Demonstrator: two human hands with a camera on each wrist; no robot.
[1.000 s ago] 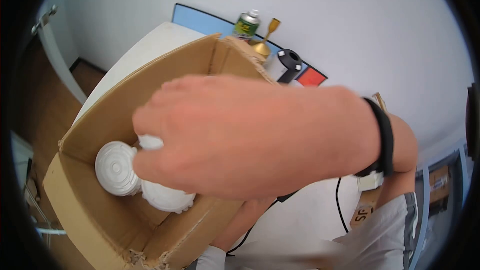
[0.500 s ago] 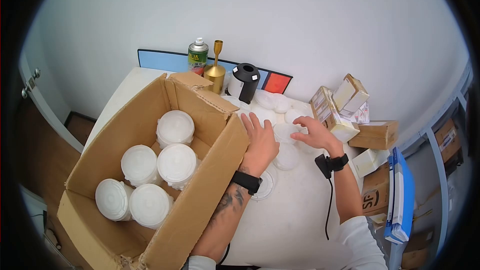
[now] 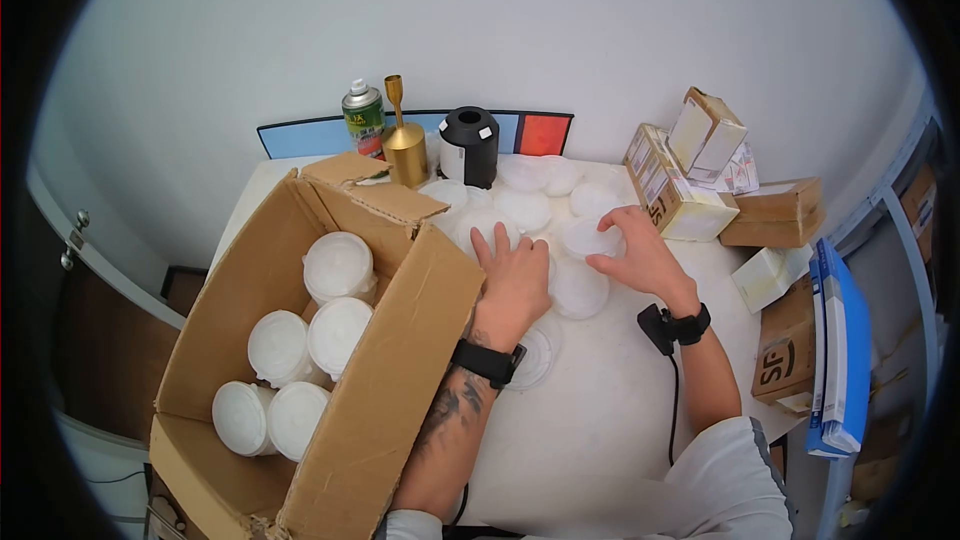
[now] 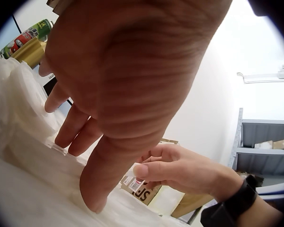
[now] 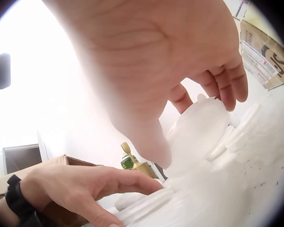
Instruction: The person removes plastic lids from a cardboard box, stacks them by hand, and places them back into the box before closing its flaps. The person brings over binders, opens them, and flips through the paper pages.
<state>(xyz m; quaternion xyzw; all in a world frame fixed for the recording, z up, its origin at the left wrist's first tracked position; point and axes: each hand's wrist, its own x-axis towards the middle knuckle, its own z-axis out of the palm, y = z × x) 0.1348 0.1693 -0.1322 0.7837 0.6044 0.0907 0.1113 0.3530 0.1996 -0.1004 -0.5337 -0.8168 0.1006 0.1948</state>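
My left hand (image 3: 515, 280) reaches over the box's near side wall onto white round plastic lids on the table, fingers spread and palm down. In the left wrist view its thumb and fingertips are right at the white plastic. My right hand (image 3: 645, 255) is curved beside a translucent round lid (image 3: 588, 237), thumb apart from the fingers. The right wrist view shows a white round lid (image 5: 199, 125) between thumb and fingers, fingertips at its rim. Left of my left hand, a cardboard box (image 3: 400, 340) contains several lidded white tubs (image 3: 340, 335).
Behind the lids stand a spray can (image 3: 364, 120), a gold candlestick (image 3: 404, 150) and a black-and-white cylinder (image 3: 468, 148). Small cartons (image 3: 690, 175) and a blue folder (image 3: 838, 350) are at the right. A black cable (image 3: 675, 410) hangs from my right wrist.
My right hand, earlier over the cardboard box with something white, has moved right to the lids on the table. Both hands shift slightly among the lids; the head view has tilted.
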